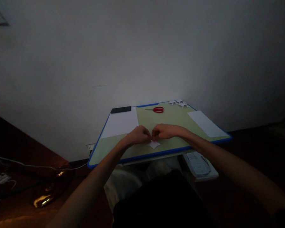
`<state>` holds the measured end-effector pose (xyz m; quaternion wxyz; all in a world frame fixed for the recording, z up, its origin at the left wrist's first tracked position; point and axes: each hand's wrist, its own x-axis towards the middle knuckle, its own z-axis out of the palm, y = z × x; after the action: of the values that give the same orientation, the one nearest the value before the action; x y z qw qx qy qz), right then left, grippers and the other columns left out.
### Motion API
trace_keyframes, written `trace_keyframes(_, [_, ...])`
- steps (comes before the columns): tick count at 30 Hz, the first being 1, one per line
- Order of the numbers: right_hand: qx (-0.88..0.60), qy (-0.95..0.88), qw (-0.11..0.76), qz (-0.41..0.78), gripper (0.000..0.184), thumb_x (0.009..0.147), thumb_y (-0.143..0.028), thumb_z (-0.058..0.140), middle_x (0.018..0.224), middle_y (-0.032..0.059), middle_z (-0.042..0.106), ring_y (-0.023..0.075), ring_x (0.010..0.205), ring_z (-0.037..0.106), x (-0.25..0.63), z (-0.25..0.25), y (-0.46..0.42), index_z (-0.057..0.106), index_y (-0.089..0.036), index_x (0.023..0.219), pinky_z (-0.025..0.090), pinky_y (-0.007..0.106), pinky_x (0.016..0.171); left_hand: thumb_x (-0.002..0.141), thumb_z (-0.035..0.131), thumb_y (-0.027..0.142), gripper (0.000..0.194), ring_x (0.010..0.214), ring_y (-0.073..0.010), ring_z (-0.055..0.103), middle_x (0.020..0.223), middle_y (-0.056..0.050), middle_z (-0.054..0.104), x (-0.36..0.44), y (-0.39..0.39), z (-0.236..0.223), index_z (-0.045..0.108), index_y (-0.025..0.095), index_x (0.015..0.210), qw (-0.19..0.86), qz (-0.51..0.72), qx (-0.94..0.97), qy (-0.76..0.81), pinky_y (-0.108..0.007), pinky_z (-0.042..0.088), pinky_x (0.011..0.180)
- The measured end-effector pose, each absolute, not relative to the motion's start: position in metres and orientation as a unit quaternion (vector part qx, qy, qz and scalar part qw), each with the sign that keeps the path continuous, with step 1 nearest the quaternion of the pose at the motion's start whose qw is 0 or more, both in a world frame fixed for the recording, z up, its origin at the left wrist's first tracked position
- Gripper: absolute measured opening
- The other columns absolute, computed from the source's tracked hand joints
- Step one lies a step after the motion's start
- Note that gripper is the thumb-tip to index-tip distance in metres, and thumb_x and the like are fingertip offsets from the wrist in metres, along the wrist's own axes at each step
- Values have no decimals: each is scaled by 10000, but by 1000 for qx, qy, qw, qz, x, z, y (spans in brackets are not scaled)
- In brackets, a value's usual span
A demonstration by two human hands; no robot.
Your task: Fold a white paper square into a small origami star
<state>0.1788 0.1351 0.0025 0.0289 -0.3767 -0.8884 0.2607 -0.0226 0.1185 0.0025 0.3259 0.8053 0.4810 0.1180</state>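
Note:
A small white piece of folded paper [154, 144] lies near the front edge of a green board with a blue rim [123, 161]. My left hand [139, 134] and my right hand [161, 131] meet just above it. Both have their fingers curled and pinched on the paper's top edge. Red-handled scissors [157, 109] lie at the far middle of the board, well beyond my hands. Several small white paper shapes [179, 103] sit at the far right corner.
A white sheet [121, 123] lies on the board's left part and a narrower white strip [206, 123] on its right. A black flat object [120, 110] is at the far left corner. A white wall rises behind. White cables [19, 163] and a shiny object [41, 200] lie on the dark floor at left.

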Motion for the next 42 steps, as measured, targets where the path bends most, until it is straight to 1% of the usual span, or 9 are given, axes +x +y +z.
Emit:
trace_keyframes(4, [-356,-884,-1,303,167,799,-163,692,735,11,775,162,679,624,176,5,152,836,-119,871,429,237,617,623,593,164,230,588,-168,603,618,-25,695,-21,126,6,797,129,726,377,96,787,480,-262,457,568])
trace_keyframes(7, [-357,-879,11,316,145,789,-178,721,763,19,785,167,699,645,179,1,151,828,-128,872,446,237,629,611,626,183,206,576,-161,586,611,-30,685,-22,127,6,791,122,718,392,89,781,477,-261,452,560])
trace_keyframes(12, [-385,-868,79,302,332,873,-331,735,948,89,816,199,808,710,188,-3,132,786,-117,1122,486,256,671,634,689,245,263,606,-168,596,652,-32,703,-29,123,4,812,106,821,375,104,790,474,-262,418,561])
trace_keyframes(21, [-389,-875,89,276,212,786,-285,804,793,31,745,157,669,626,182,-6,124,762,-126,920,413,247,588,693,802,377,334,762,-207,651,812,-54,750,-35,116,3,805,127,914,336,126,822,443,-278,442,652])
trace_keyframes(27, [-390,-872,161,250,247,835,-309,778,911,55,731,177,773,633,187,-19,115,710,-128,988,431,266,642,746,829,475,392,780,-202,663,839,-48,750,-41,108,-4,775,148,954,345,175,817,427,-284,469,680])
trace_keyframes(33, [-376,-862,236,246,222,904,-285,750,878,32,754,173,764,688,190,-25,106,688,-149,1068,501,267,676,809,796,417,316,733,-158,622,783,-16,687,-42,103,-17,745,140,952,356,251,799,414,-274,477,693])
trace_keyframes(37, [-365,-864,287,195,124,934,-217,737,994,64,770,198,909,713,189,-30,94,716,-165,1045,524,310,825,806,817,435,328,654,-128,543,690,23,595,-41,97,-30,742,137,921,361,319,774,411,-250,436,618])
trace_keyframes(39, [-359,-869,297,167,85,954,-209,727,1029,80,771,214,966,714,190,-35,91,737,-167,1027,518,338,889,803,833,442,333,652,-130,548,699,13,615,-42,94,-34,755,138,918,350,347,769,407,-245,441,605])
trace_keyframes(42, [-348,-880,293,139,99,996,-257,703,1008,75,771,212,945,716,192,-42,92,755,-177,1024,522,341,889,857,803,404,266,687,-147,609,762,-28,702,-42,92,-36,789,148,929,285,336,800,406,-248,474,626])
